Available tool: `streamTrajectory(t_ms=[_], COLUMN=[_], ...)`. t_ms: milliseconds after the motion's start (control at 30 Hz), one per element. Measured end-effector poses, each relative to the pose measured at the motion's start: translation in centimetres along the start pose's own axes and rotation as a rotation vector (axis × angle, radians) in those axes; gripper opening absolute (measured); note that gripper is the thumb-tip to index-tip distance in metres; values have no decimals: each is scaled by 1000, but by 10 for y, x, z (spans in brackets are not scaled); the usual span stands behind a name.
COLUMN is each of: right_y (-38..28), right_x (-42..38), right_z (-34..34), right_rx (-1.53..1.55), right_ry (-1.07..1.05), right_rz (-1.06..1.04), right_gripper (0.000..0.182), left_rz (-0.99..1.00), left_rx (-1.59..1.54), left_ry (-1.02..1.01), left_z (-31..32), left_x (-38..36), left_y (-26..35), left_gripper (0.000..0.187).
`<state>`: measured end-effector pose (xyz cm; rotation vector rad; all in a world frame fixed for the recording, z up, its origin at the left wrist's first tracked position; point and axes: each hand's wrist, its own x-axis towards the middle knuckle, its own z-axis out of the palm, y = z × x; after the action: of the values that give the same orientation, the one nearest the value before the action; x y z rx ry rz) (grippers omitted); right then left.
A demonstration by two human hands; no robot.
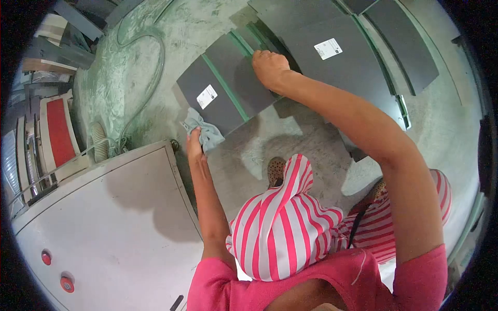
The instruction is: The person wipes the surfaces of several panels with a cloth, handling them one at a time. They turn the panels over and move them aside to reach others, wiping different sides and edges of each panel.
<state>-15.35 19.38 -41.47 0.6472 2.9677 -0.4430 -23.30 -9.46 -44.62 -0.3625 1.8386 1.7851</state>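
White labels on two dark panels [218,98] [332,57]; print too small, unreadable.

Dark panels [228,83] lie overlapping on the floor [290,140], ahead of the person. The right hand [270,67] rests on the upper edge of one panel; the left hand [194,142] presses a cloth [203,129] to that panel's near corner — just beyond the cabinet [109,217] at the left. A hose [150,67] lies on the floor left of the panels.

Head camera looks steeply down (close) at floor [311,140].
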Motion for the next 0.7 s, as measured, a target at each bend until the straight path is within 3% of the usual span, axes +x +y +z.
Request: streamTrajectory(t_ms=[67, 200, 333, 467, 567, 633, 700], right_y=[-2, 9, 19, 23, 13, 23, 52], right_x=[4, 9, 15, 12, -15, -32, -54], right_z=[-5, 4, 13, 18, -9, -34, -81], right_rx=[15, -63, -105, 13, -58, -82, -153], right_ry=[-103, -157, -166, -110, -71, -2, -237], right_rz=[137, 188, 188, 288, 164, 97, -244], right_gripper=[23, 27, 32, 32, 30, 30, 34], left_rz=[33, 86, 46, 158, 325, 429, 438], left_rx=[67, 17, 41, 132, 218, 337, 295], left_ry=[-107, -206, -162, -209, 22, 57, 17], left_z=[-2, 19, 41, 46, 40, 30, 57], left_x=[20, 35, 27, 23, 20, 23, -2], left_y=[-6, -13, -10, -3, 10, 33, 66], left_gripper=[32, 28, 25, 26, 33, 35, 35])
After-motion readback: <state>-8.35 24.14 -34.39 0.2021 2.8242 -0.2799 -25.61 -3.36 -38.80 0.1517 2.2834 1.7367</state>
